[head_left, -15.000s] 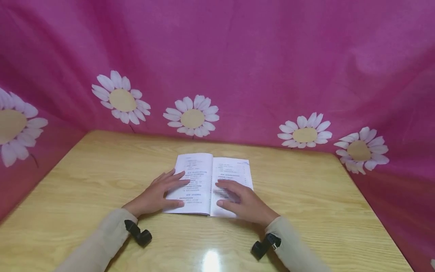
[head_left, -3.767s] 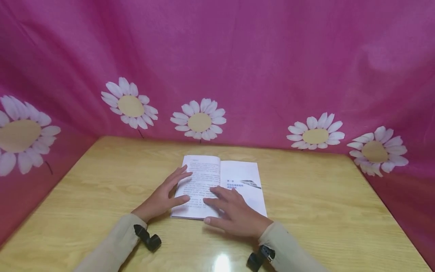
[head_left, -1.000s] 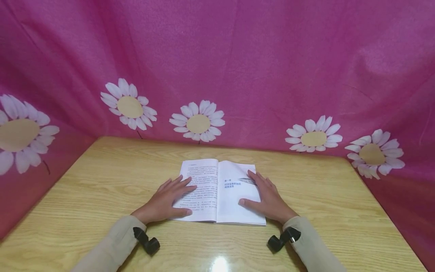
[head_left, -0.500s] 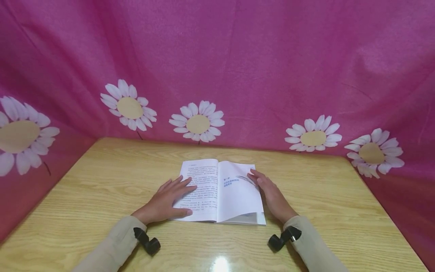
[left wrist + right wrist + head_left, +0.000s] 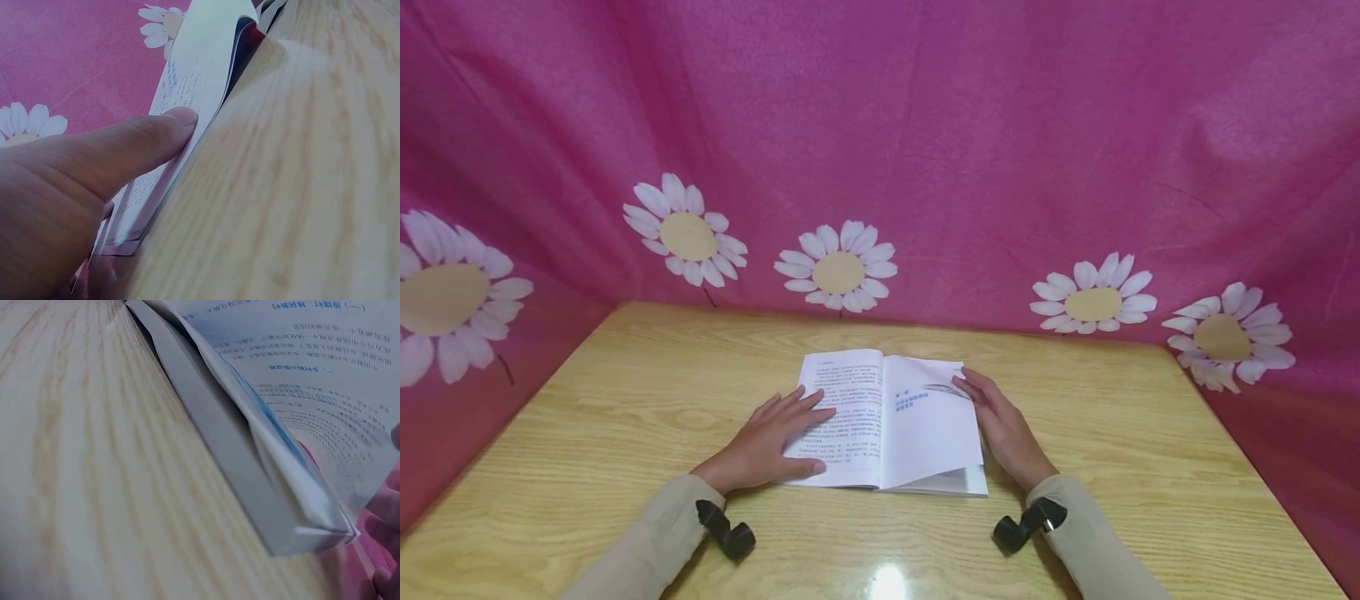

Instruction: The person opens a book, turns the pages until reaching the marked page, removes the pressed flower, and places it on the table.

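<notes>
Presumably limp, leaf (image 5: 931, 433) is best pinched at book's (image 5: 874, 423) two o'clock, as by right hand (image 5: 1006, 429), left hand (image 5: 767, 443) spread empty at nine.

The book (image 5: 878, 425) lies on the table (image 5: 625, 400), with the curtain (image 5: 880, 125) behind and on both sides. The left hand (image 5: 767, 442) rests on the left page (image 5: 850, 425); the right hand (image 5: 1006, 429) is at the outer edge of the right leaf (image 5: 928, 446), above the pages beneath (image 5: 951, 482).

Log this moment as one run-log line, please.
book: open on table; left hand: on left page; right hand: holds raised right page
</notes>
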### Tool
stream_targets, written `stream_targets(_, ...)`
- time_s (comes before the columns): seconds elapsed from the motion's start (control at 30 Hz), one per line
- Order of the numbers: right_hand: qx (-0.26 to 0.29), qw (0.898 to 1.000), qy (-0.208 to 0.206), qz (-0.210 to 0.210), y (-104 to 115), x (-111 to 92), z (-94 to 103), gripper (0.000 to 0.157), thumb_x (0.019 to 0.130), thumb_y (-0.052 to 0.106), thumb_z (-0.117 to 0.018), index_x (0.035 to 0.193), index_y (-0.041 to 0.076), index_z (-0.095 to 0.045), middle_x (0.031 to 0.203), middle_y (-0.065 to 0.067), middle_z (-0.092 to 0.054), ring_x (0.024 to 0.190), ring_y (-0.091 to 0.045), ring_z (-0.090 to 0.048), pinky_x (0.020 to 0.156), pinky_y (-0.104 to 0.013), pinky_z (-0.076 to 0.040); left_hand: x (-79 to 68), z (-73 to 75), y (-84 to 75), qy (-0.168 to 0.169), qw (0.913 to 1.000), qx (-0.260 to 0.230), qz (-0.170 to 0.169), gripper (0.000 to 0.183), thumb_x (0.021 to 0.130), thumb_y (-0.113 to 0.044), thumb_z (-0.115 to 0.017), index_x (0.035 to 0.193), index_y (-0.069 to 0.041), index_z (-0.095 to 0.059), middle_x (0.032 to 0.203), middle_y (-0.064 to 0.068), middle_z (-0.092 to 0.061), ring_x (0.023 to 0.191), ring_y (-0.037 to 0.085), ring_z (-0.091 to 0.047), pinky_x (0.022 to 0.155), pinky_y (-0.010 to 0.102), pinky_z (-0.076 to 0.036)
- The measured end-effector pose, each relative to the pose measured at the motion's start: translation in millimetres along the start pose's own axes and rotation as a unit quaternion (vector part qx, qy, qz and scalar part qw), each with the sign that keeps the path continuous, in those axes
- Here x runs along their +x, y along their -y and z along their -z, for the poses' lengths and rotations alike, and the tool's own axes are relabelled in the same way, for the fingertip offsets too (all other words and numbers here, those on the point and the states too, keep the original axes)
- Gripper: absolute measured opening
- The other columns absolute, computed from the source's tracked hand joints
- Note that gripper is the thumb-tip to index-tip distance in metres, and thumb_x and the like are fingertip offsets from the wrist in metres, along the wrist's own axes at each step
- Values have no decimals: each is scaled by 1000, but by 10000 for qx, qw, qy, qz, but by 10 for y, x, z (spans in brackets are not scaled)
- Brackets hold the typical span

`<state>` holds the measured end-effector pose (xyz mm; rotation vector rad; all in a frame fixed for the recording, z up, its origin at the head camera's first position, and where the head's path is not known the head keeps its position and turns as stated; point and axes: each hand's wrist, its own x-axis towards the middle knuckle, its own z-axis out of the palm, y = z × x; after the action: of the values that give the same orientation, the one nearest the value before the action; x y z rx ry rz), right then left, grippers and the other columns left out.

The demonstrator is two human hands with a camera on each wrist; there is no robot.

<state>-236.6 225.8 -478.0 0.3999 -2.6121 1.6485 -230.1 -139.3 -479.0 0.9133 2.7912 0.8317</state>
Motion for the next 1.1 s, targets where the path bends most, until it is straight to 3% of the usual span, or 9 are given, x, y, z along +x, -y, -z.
stream_targets(0.17,125,9998,-43,117,-34,26,-8,53,104,24,-41,153,15,-22,154,-9,-35,141,-24,-31,114,-46,-22,-6,9,4,-13,10000,7,-10,76,81,-59,-66,145,-24,-45,158,3,-26,147,30,-10,116,54,-4)
stream_targets(0.3,92,9999,-39,71,-36,39,-23,57,103,31,-43,153,15,-19,153,-10,-34,140,-28,-33,113,-49,-24,-17,19,15,-42,10000,6,-31,75,82,-59,-66,145,-25,-45,158,4,-26,147,30,-11,116,54,-5)
stream_targets(0.53,-377,9993,-30,83,85,-4,-56,43,102,33,-47,141,13,-47,145,-10,-47,131,-32,-46,105,-50,-38,-15,17,19,-5,10000,-31,-94,75,82,-58,-65,146,-24,-45,158,3,-26,147,31,-10,116,55,-4)
stream_targets(0.63,-600,9971,98,457,178,-28,-85,35,102,24,-48,132,8,-57,136,-13,-56,130,-36,-46,107,-55,-33,-6,10,25,9,10000,-16,-59,75,82,-60,-64,146,-26,-44,158,2,-26,147,30,-10,116,54,-4)
stream_targets(0.77,-850,9921,440,814,286,-61,-141,32,102,19,-47,129,8,-60,136,-11,-56,138,-38,-34,112,-58,-19,0,4,30,-51,10000,18,-62,76,82,-60,-65,146,-25,-44,158,2,-26,147,29,-11,116,53,-5)
stream_targets(0.87,-922,9898,691,843,363,-98,-191,35,101,20,-46,132,11,-59,141,-6,-53,140,-36,-32,112,-57,-20,3,0,31,-54,10000,14,-34,83,81,-60,-66,149,-23,-38,158,0,-25,148,27,-11,117,50,-4)
stream_targets(1.0,-941,9866,751,1103,439,-129,-275,34,101,18,-47,131,9,-60,137,-6,-56,136,-31,-40,112,-53,-24,6,-3,21,-70,9997,-144,208,93,80,-61,-66,154,-20,-26,159,-1,-24,148,23,-12,117,46,-3)
stream_targets(1.1,-912,9839,720,1356,465,-138,-348,32,101,15,-47,128,5,-61,132,-8,-60,129,-26,-49,109,-49,-32,19,-6,15,-213,9983,-412,340,86,88,-56,-61,154,-16,-23,159,1,-23,147,23,-15,117,46,-3)
